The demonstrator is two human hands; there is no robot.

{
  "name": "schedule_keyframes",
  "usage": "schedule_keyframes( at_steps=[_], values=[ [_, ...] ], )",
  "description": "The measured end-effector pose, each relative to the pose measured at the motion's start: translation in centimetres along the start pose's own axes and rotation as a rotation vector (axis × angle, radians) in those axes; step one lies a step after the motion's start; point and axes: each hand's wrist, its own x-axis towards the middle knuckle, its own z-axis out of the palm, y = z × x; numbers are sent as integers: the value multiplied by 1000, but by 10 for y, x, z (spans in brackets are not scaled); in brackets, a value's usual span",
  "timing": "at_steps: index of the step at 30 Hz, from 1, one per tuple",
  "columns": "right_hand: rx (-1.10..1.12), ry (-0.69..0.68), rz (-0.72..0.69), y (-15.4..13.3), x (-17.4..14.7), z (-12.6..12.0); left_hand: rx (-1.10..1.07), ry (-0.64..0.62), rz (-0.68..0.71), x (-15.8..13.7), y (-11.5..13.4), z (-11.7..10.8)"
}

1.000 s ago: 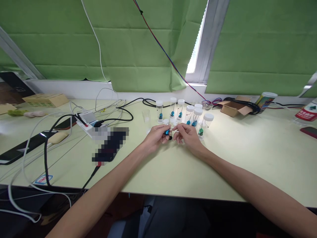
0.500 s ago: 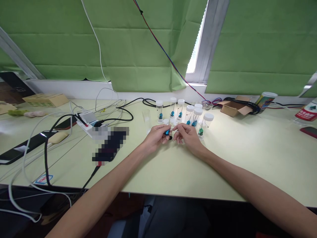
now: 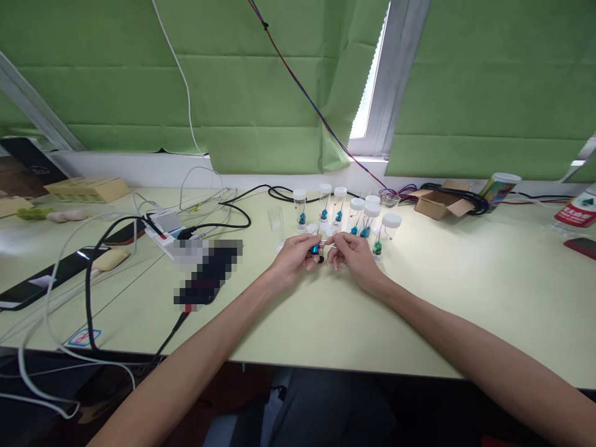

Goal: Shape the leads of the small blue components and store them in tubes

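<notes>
My L hand (image 3: 295,254) grips the blue part (image 3: 315,249), R hand (image 3: 356,256) pinches a thin piece (image 3: 328,244), fingertips closed — jerky pull cd tip the capped tube (image 3: 383,238) beside my R knuckles.

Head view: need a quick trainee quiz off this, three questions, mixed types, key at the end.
1. Multiple choice. What colour is the part held in the left hand?
a) yellow
b) blue
c) white

2. True or false. Of the white-capped tubes, the tube with a green piece inside stands furthest right in the picture.

3. Fill in the blank. In the picture, the open cardboard box lies to the ____ of the white-capped tubes.

Key:
1. b, the blue part is in the fingers of the left hand.
2. True.
3. right
</notes>
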Motion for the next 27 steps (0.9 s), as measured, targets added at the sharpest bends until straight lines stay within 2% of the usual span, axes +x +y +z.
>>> schedule_keyframes(
  at_steps=[5, 12, 17, 27],
  values=[
    [25, 20, -1, 1, 0, 0, -27, 28, -5, -1, 1, 2],
    [-15, 105, -106, -1, 0, 2, -86, 58, 12, 1, 3, 0],
    [-65, 170, -128, -3, -1, 3, -115, 74, 9, 2, 3, 0],
    [-90, 191, -142, -4, -3, 4, -123, 63, 4, 3, 3, -2]
  ],
)
